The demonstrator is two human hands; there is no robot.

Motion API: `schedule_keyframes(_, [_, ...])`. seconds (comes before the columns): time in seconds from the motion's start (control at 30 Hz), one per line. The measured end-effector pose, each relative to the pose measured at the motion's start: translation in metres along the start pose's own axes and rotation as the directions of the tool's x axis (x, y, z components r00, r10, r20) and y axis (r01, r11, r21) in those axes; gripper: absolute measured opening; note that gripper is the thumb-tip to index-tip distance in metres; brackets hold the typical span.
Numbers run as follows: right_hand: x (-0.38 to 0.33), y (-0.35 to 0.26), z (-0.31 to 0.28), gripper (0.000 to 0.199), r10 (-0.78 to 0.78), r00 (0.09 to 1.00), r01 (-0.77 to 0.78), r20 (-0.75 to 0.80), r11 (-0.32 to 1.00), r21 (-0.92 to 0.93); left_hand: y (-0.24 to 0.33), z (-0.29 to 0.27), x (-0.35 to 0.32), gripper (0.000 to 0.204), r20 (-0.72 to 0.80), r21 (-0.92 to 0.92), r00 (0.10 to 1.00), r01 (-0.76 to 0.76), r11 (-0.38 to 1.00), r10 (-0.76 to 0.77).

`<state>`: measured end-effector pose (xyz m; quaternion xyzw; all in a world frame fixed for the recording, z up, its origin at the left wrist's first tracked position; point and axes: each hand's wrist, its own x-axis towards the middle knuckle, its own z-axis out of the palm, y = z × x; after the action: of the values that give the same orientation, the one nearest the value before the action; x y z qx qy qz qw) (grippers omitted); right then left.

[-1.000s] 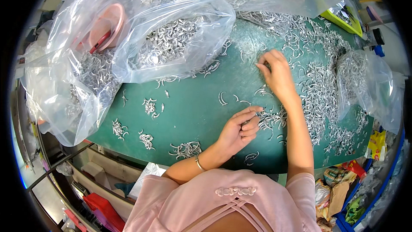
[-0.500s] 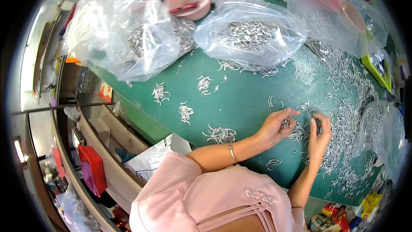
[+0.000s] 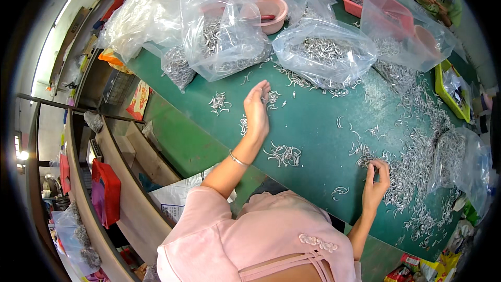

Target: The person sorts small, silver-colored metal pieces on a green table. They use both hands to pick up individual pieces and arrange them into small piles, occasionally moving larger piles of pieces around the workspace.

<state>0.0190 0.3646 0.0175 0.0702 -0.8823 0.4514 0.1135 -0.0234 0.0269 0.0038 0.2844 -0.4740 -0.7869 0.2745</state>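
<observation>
A green table [image 3: 318,130] spreads before me, with curved metal pieces [image 3: 417,164] sprawling right of and below the open bag [image 3: 290,47]. Below that bag, rightward, the right hand [image 3: 378,176] curls at their edge; below it, leftward, the left hand [image 3: 256,112] reaches beside a small heap [image 3: 273,99]. I can't tell whether either grips anything. A careless wrist could scatter that heap.

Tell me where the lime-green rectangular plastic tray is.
In the head view, the lime-green tray sits on the right of the green tabletop, beside the scattered curved silver metal pieces and beyond the rightmost clear plastic bag.
</observation>
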Motion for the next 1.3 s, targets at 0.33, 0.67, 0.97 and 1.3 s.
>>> schedule_keyframes(0.33, [-0.022, 0.003, -0.013, 0.009, 0.122, 0.992, -0.122, -0.012, 0.993, -0.006, -0.017, -0.015, 0.024, 0.035, 0.054, 0.249, 0.975, -0.221, 0.943, 0.215])
schedule_keyframes(0.67, [-0.035, 0.013, -0.013, 0.055, -0.029, 0.990, 0.104, 0.141, 0.817, -0.567, -0.010, 0.021, -0.106, 0.024, 0.718, 0.466, 0.694, -0.422, 0.778, -0.054])
schedule_keyframes(0.97, [-0.036, 0.050, -0.020, 0.028, -0.072, 0.997, 0.055, -0.018, 0.876, -0.479, -0.033, 0.026, -0.125, 0.026, 0.861, 0.443, 0.501, -0.654, 0.613, -0.087])
schedule_keyframes(1.3, [-0.030, 0.049, -0.016, 0.019, -0.114, 0.992, 0.072, -0.057, 0.870, -0.487, 0.011, -0.039, -0.016, 0.016, 0.544, 0.826, 0.815, -0.562, 0.046, 0.199])
